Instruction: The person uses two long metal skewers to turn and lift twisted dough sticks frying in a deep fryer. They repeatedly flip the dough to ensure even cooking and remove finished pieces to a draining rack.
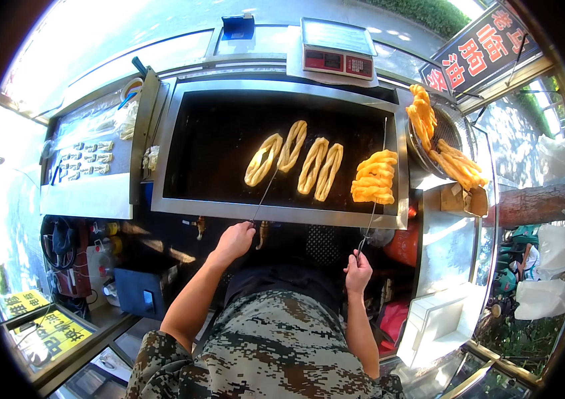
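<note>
Before me is a rectangular metal fryer [282,214] filled with dark oil. My left hand [235,241] grips a thin metal rod [264,193], whose far end reaches the pale dough loops. One pale twisted loop [263,159] lies left of the rod tip, and another loop [292,145] lies just beyond it. Two more pale dough twists [321,168] float side by side to the right. In my right hand [358,271] is a second metal rod [370,224], which passes by a cluster of golden fried twists [374,177] at the fryer's right end.
Right of the fryer, a wire basket [449,127] holds fried dough, with a cardboard box [464,199] beside it. Small dough pieces [85,159] lie on the left worktop [88,194]. A scale [337,52] stands behind the fryer. Brass valves [262,233] protrude below its front edge.
</note>
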Demonstrator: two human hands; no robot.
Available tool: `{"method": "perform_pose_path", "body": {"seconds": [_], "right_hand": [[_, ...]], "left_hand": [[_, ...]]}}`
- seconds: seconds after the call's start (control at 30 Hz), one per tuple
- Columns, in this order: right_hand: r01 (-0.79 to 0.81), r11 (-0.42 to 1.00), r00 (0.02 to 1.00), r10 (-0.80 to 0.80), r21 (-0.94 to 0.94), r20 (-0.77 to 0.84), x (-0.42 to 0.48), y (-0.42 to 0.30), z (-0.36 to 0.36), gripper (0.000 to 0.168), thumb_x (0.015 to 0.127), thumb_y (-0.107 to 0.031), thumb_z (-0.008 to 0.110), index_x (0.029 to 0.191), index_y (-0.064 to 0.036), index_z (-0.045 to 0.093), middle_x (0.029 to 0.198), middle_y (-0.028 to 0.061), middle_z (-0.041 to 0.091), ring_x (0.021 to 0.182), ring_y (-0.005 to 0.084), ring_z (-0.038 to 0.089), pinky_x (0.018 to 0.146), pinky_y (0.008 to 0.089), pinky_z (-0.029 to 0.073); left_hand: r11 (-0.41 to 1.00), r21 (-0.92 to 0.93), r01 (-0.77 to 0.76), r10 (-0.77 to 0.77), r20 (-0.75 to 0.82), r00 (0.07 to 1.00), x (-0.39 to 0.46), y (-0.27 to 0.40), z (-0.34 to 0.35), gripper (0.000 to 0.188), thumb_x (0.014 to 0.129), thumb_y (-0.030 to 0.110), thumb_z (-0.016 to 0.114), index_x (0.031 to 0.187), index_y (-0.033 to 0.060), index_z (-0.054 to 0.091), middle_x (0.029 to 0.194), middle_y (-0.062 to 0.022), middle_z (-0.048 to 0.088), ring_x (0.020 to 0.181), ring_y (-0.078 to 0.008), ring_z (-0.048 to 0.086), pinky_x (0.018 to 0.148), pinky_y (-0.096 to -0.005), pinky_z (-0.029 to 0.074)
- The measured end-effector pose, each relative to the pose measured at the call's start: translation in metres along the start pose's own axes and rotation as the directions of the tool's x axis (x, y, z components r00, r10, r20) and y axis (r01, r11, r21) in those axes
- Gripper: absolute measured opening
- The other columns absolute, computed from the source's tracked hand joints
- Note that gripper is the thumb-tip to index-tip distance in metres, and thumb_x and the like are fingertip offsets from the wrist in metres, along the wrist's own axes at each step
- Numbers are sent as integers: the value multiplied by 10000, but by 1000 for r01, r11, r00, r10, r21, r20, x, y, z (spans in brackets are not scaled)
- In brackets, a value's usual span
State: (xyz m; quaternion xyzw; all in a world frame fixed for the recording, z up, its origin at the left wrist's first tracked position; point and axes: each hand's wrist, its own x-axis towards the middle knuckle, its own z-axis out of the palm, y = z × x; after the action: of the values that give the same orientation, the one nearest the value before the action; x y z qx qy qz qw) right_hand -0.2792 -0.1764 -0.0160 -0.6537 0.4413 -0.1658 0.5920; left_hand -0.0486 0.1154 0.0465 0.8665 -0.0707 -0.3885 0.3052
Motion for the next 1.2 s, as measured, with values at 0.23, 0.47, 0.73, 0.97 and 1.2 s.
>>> {"method": "perform_pose_path", "body": {"seconds": [0.23,0.47,0.73,0.97,1.2], "right_hand": [[20,1000,1000,-20,-5,7,-1,0,1,244,944,-82,630,1158,36,642,783,-26,596,567,30,506,486,195,471],[5,1000,1000,-5,-12,-5,-2,-3,6,251,942,-89,633,1158,38,645,774,-27,593,576,29,505,491,195,473],[4,1000,1000,-4,-5,-10,-2,-6,11,260,936,-105,647,1154,37,648,729,-38,575,541,19,487,492,189,465],[15,999,999,-16,-32,-32,-9,-15,17,252,919,-116,664,1124,31,670,701,-48,559,556,22,481,493,201,462],[18,999,998,-21,-45,-66,-22,-12,28,253,914,-117,668,1120,31,672,724,-33,584,571,35,507,497,210,472]], "left_hand": [[521,-771,366,-26,415,910,-24,-13,-26,361,1065,280,361,1303,53,511,806,-57,602,572,-97,547,478,-236,458],[934,-322,153,-156,15,988,-52,-35,-31,309,974,226,476,1191,54,612,686,-27,593,506,-116,546,466,-275,445],[994,112,9,6,-134,991,-75,-88,-25,303,960,246,499,1086,10,642,778,-193,680,708,-361,664,661,-453,535],[424,-810,405,-57,423,904,-86,-81,-65,351,1059,271,383,1304,47,497,778,-65,608,532,-120,552,443,-237,458],[737,-568,366,-217,314,924,-60,-72,-72,301,1037,228,409,1239,44,535,735,-47,603,500,-98,537,419,-232,436]]}}
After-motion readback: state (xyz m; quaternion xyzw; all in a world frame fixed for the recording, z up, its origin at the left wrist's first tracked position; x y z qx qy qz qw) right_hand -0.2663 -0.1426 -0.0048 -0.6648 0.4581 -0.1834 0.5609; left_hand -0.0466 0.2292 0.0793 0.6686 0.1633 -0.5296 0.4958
